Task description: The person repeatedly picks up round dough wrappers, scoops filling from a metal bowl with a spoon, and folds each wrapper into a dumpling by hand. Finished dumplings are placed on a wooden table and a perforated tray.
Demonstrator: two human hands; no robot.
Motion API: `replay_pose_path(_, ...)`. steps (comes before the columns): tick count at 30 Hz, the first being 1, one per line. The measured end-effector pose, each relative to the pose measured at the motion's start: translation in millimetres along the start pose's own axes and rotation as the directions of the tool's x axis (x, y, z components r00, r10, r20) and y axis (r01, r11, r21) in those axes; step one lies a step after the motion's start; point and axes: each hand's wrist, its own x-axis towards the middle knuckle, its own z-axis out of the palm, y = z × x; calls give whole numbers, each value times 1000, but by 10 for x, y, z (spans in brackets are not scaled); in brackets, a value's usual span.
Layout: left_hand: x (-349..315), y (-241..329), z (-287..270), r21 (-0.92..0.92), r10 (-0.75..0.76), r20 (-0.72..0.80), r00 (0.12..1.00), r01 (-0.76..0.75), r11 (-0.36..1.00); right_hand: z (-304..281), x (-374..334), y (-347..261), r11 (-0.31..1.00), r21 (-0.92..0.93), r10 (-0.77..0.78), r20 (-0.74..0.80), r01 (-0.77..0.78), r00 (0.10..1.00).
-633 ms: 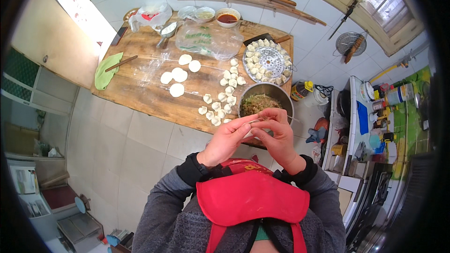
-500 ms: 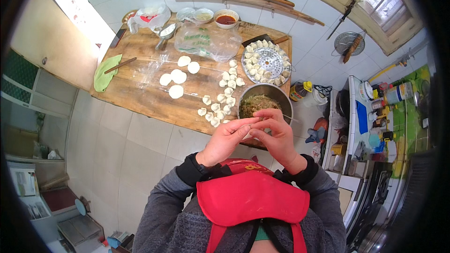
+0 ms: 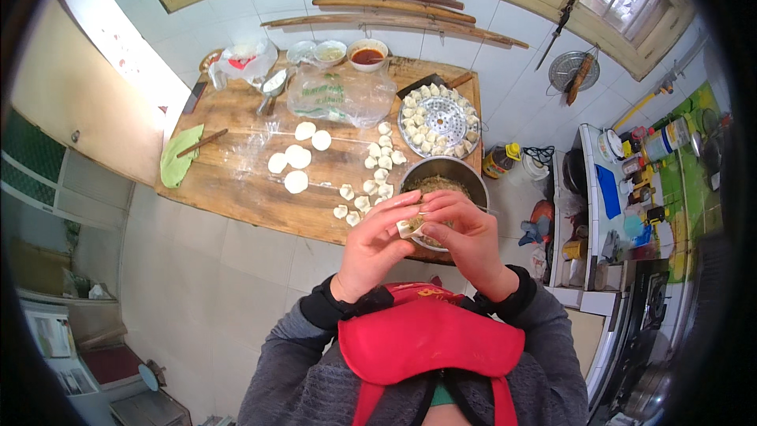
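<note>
Dumpling (image 3: 408, 229) is held over pot's (image 3: 473, 184) near side, pinched by R hand (image 3: 467, 241); L hand's (image 3: 372, 243) fingers are curled round it, grip can't be told. Open side's turned up, long axis unclear. 5 wrappers (image 3: 298, 158) & 3 bowls (image 3: 367, 68) are set on tbl (image 3: 225, 193); pot's part-blocked by hands.

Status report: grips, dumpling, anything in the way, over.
Left grip and right grip together holding small white dough dumpling. Dumpling open, greenish-brown filling showing. Grips partly hiding round silver metal pot.
</note>
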Motion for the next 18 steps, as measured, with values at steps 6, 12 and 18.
replay_pose_path(6,-34,26,102,194,-80,-122,989,103,976,37,-12,-38,996,84,42,-60,-37,997)
replay_pose_path(12,0,49,158,229,-73,-169,983,111,967,38,-31,-65,997,76,40,-90,-33,995)
replay_pose_path(18,43,86,175,269,-59,-177,982,106,957,28,-41,-114,997,61,39,-69,-35,997)
